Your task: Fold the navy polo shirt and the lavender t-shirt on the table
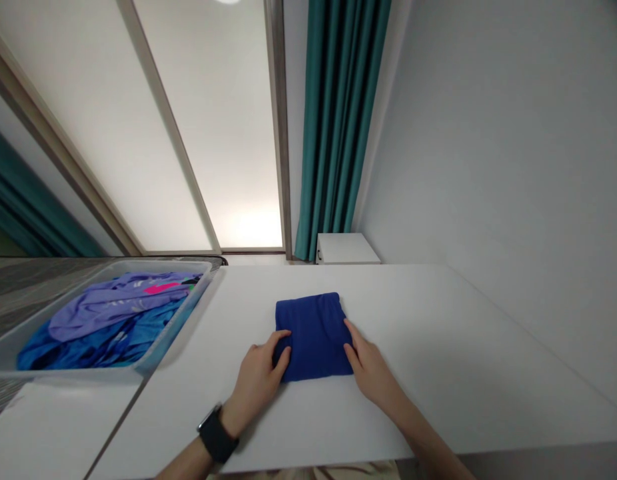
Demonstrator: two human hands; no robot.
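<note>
A dark blue garment point(313, 340), folded into a flat, roughly square packet, lies on the white table in front of me. At its left edge is my left hand point(261, 370), with thumb and index finger on the cloth and the other fingers mostly hidden. My right hand point(371, 373) grips the opposite edge, its thumb and index finger against the right side of the fabric. A black smartwatch point(218, 433) is on my left wrist. The underside of the garment is out of sight.
Left of the garment, a translucent plastic bin point(153, 357) holds rumpled purple and blue clothes point(118, 307). The white table point(438, 373) meets a wall on the right. Beyond its far edge are a small white cabinet point(347, 248), a teal curtain point(338, 133) and frosted sliding doors point(213, 120).
</note>
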